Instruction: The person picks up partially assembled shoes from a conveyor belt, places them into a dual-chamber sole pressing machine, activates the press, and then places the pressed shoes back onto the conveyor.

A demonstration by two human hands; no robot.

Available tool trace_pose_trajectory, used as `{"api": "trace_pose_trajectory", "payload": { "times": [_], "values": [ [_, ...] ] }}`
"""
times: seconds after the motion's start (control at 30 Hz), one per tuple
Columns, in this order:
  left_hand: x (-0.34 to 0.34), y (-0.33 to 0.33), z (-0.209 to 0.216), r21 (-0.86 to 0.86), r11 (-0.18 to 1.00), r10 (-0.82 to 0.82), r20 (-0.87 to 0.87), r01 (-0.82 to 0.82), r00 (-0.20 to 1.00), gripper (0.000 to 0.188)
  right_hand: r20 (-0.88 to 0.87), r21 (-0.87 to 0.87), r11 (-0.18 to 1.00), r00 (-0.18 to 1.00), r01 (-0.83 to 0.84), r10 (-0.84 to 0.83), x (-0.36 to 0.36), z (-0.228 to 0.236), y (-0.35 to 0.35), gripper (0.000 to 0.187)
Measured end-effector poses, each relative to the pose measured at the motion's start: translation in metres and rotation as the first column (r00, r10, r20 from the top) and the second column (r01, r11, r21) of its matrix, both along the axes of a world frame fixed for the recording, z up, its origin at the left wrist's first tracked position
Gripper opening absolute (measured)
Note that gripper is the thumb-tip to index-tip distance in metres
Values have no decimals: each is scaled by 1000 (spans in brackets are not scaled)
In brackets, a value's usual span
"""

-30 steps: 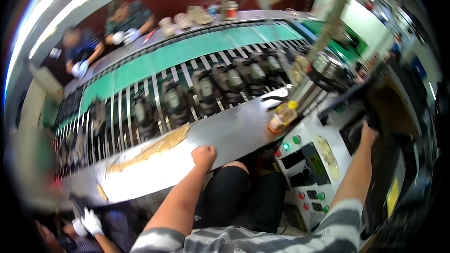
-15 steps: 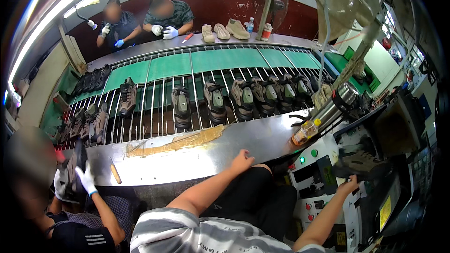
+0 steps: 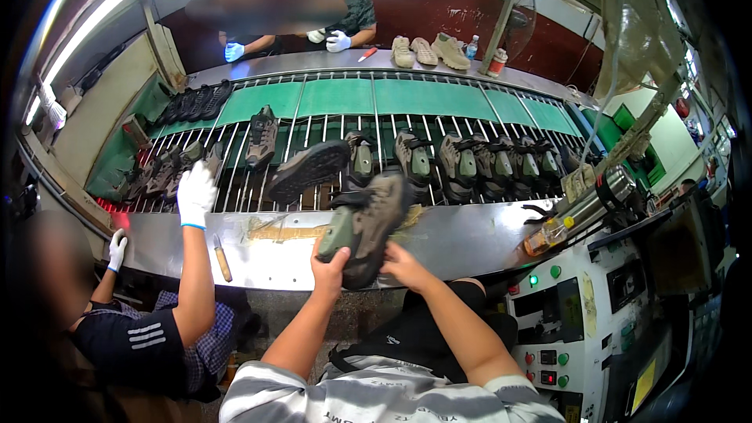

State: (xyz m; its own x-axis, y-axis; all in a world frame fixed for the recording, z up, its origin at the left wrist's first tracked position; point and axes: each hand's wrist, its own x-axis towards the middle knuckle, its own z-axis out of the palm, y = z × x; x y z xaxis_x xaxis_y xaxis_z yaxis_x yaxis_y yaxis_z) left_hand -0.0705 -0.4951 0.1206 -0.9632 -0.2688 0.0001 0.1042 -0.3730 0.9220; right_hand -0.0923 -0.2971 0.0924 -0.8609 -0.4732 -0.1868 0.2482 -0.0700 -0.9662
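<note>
A brown-grey shoe (image 3: 382,215) with a dark sole is held up over the metal bench in front of me, tilted, a green shoe last (image 3: 338,231) sticking out of its opening. Closed on the last's end is my left hand (image 3: 332,268), thumb on top. My right hand (image 3: 406,266) grips the shoe's lower right side; its fingers are partly hidden behind the shoe. Just beyond, another brown shoe (image 3: 307,172) is tipped over at the roller rack, its sole toward me.
Several shoes on green lasts stand along the roller rack (image 3: 450,196). On the bench (image 3: 470,231) lie a wooden-handled tool (image 3: 223,260) and yellow tape. A bottle (image 3: 548,236) and steel flask (image 3: 611,186) sit right, above a control panel (image 3: 540,345). A co-worker's gloved hand (image 3: 196,194) reaches over the rack.
My right hand has come from the machine at the right with the shoe, and my left hand has taken hold too. A tipped shoe now appears at the rack; the co-worker's hand has moved over the rollers.
</note>
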Motion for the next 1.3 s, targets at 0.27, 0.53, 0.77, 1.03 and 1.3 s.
{"api": "trace_pose_trajectory", "payload": {
  "times": [0.27, 0.53, 0.77, 1.03, 1.3],
  "values": [
    [3, -46, -58, -782, 608, 6, -172, -140, 985, 59, -231, 425, 905, 968, 11, 97, 15, -85, -65, 77],
    [-122, -107, -100, -918, 310, 88, -232, -248, 969, 75, -318, 482, 862, 948, 155, 8, 30, -61, -70, 98],
    [-255, -122, -117, -784, -571, -114, -218, -243, 969, 70, -546, 522, 760, 836, 388, -51, 24, -55, -110, 116],
    [-314, -109, -33, -860, -481, 47, 167, 169, 985, 97, -518, 469, 811, 853, 350, -69, -4, -57, -115, 114],
    [-308, -244, -21, -446, 888, 71, 370, 110, 926, 83, -463, 459, 792, 869, 404, -175, -78, -51, -139, 121]
  ]
}}
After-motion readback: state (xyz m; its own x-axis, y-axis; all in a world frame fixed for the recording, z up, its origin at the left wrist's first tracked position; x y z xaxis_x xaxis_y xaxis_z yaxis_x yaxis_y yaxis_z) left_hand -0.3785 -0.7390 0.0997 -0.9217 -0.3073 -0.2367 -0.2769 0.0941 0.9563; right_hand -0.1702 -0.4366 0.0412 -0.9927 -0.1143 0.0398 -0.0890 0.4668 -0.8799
